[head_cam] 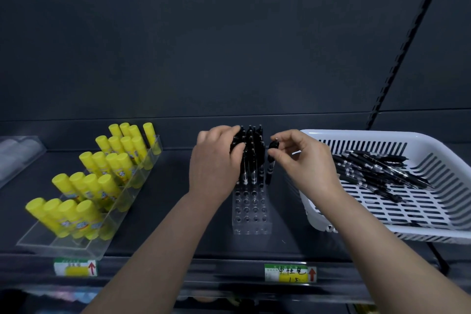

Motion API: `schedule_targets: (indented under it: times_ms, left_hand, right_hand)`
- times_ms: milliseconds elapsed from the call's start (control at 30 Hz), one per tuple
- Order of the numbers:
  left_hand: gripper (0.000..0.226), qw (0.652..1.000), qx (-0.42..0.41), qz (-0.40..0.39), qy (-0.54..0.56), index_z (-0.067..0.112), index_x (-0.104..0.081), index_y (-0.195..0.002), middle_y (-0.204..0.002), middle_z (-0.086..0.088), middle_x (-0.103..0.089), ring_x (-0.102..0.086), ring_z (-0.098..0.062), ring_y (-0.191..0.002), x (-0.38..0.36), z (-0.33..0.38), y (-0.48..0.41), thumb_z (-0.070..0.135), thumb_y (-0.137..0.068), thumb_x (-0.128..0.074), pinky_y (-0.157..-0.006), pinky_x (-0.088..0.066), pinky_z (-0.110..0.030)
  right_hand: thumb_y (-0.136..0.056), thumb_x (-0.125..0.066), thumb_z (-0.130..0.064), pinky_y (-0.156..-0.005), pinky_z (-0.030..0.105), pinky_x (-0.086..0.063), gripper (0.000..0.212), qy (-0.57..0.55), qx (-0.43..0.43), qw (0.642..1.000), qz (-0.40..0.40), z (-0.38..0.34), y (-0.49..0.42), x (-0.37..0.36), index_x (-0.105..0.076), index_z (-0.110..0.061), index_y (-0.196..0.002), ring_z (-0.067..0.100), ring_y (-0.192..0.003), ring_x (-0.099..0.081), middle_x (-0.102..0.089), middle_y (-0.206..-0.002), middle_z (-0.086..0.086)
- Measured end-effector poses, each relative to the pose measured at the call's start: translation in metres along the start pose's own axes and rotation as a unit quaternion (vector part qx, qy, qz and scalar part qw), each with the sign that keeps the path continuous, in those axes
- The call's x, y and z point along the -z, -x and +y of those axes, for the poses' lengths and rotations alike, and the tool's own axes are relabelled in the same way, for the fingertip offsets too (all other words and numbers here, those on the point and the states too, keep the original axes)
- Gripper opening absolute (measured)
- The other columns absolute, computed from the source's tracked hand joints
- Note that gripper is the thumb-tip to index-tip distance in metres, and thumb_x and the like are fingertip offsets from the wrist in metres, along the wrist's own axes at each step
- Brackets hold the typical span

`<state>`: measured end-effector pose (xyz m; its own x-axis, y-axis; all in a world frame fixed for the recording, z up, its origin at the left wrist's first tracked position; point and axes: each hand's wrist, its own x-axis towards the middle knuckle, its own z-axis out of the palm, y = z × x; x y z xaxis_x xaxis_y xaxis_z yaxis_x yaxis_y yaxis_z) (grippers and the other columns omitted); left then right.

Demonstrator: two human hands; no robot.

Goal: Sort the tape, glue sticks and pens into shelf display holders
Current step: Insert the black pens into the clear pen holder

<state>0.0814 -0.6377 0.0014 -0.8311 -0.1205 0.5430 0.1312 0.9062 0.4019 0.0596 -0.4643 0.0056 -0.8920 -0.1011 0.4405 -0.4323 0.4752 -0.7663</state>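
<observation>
L hand (pixel 216 160) curls round the bunch of black pens (pixel 251 150) standing in the far rows of the clear pen holder (pixel 251 214). R hand (pixel 303 158) pinches one pen (pixel 270 168) upright at the holder's right edge. Right: white basket (pixel 356 135) w/ loose pens (pixel 369 168). Left: yellow glue sticks (pixel 102 173) in clear tray (pixel 84 247).

We see a dim, cool-toned view in which the white basket (pixel 356 135) right of the right hand (pixel 308 160) is brightest, the yellow glue sticks (pixel 63 214) left of the left hand (pixel 214 168) blur softly, and straight lines bow near the edges.
</observation>
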Motion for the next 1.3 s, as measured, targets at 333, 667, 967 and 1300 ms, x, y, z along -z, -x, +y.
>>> schedule_targets:
  times_ms: [333,667,967,1300]
  left_hand:
    - [0.038,0.998,0.033,-0.060,0.015,0.017,-0.053,-0.132,-0.143,0.000,-0.045,-0.033,-0.017,-0.132,0.012,-0.013,0.001,0.030,-0.096,-0.051,-0.104,-0.038,-0.036]
    - [0.028,0.998,-0.029,-0.010,0.063,0.016,-0.063,-0.117,-0.133,0.000,-0.054,-0.042,-0.018,-0.124,0.010,-0.004,-0.004,0.022,-0.090,-0.056,-0.096,-0.045,-0.044]
    - [0.021,0.986,-0.137,0.013,0.093,0.012,-0.070,-0.100,-0.106,0.002,-0.067,-0.055,-0.023,-0.104,-0.019,0.042,-0.014,0.012,-0.082,-0.058,-0.081,-0.051,-0.045]
    - [0.024,0.951,-0.161,-0.262,0.016,0.024,-0.063,-0.115,-0.115,0.007,-0.063,-0.047,-0.015,-0.116,-0.097,0.154,-0.015,0.021,-0.095,-0.052,-0.094,-0.043,-0.034]
  right_hand:
    - [-0.080,-0.074,-0.020,-0.072,0.018,-0.045,0.021,0.113,0.004,0.991,-0.068,0.005,-0.005,-0.023,-0.065,-0.023,-0.099,0.005,-0.070,-0.060,-0.062,-0.075,-0.013]
    - [-0.078,-0.076,-0.024,-0.072,0.024,-0.049,0.023,0.111,-0.034,0.990,-0.081,0.011,-0.004,-0.027,-0.060,-0.020,-0.095,0.011,-0.072,-0.062,-0.064,-0.076,-0.009]
    - [-0.085,-0.066,-0.027,-0.074,0.031,-0.050,0.016,0.268,-0.015,0.961,-0.059,0.037,0.009,0.041,-0.064,-0.027,-0.102,0.013,-0.092,-0.063,-0.067,-0.097,-0.011]
    - [-0.088,-0.061,-0.021,-0.065,0.030,-0.049,0.018,0.373,-0.125,0.919,0.014,0.115,0.043,0.177,-0.070,-0.028,-0.101,0.018,-0.094,-0.064,-0.069,-0.102,-0.008]
